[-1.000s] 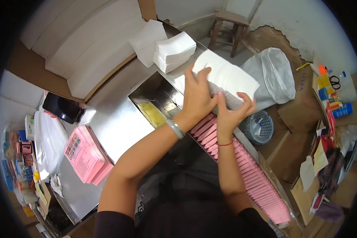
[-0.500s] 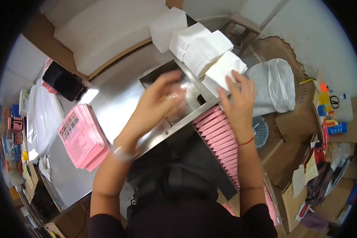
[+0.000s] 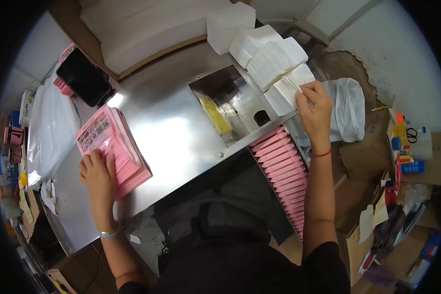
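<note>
Two bare hands of ours are set well apart. Our left hand (image 3: 98,177) lies over a stack of pink packets (image 3: 125,157) on the worktop (image 3: 181,127), its fingers on the near part; whether it grips the top packet, we cannot tell. Our right hand (image 3: 315,107) has thumb and forefinger pinched at the edge of the folded white sheets (image 3: 281,94), and more white stacks (image 3: 277,55) stand just beyond those fingertips.

Nearer to us than the right hand, alongside its forearm, a long narrow container (image 3: 281,206) holds a row of pink packets (image 3: 283,179), set on edge and packed closely. Between our hands, closer to the right one, a rectangular recess (image 3: 228,85) is sunk into the worktop, with something yellow (image 3: 215,115) inside and a dark opening (image 3: 262,117) at its near corner.

Beyond both hands, a large cardboard box (image 3: 72,24) holds broad white piles (image 3: 147,29). Past our left hand lie clear plastic bags (image 3: 51,134) and a dark phone (image 3: 85,78). On our right hand's outer side slumps a silvery bag (image 3: 350,110), its contents hidden.
</note>
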A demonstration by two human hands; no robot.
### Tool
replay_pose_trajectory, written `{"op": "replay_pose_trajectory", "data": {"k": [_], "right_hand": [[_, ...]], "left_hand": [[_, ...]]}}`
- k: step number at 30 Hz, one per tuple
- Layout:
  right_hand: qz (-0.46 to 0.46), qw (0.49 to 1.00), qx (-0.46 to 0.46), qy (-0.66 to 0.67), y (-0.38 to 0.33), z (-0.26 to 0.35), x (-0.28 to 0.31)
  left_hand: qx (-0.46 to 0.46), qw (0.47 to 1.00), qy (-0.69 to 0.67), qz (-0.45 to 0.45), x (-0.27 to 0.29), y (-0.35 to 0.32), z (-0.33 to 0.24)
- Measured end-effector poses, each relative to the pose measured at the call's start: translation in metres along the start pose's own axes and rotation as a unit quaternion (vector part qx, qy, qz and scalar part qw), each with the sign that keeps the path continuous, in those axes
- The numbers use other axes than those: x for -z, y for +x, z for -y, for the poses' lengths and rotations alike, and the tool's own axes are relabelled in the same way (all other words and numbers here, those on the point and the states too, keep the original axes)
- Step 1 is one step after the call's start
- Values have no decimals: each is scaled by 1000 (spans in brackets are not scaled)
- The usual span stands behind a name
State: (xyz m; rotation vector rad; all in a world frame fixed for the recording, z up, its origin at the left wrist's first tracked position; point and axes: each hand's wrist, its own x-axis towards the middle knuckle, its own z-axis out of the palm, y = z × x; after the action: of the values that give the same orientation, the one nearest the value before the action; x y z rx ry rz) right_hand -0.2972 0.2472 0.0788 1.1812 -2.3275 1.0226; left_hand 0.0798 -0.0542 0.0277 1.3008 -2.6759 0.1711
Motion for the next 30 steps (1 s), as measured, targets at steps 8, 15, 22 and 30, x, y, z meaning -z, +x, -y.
{"op": "replay_pose_trajectory", "data": {"k": [8, 15, 22, 30], "right_hand": [[2, 1000, 24, -3, 1, 8, 3], [-16, 995, 40, -92, -1, 16, -7], [-5, 998, -48, 27, -1, 5, 4], [-49, 983, 149, -100, -8, 5, 7]], "left_hand": [[-257, 935, -246, -1, -10, -36, -168], [-260, 913, -315, 0, 3, -32, -162], [-239, 915, -322, -37, 0, -36, -171], [-301, 907, -292, 34, 10, -40, -161]]}}
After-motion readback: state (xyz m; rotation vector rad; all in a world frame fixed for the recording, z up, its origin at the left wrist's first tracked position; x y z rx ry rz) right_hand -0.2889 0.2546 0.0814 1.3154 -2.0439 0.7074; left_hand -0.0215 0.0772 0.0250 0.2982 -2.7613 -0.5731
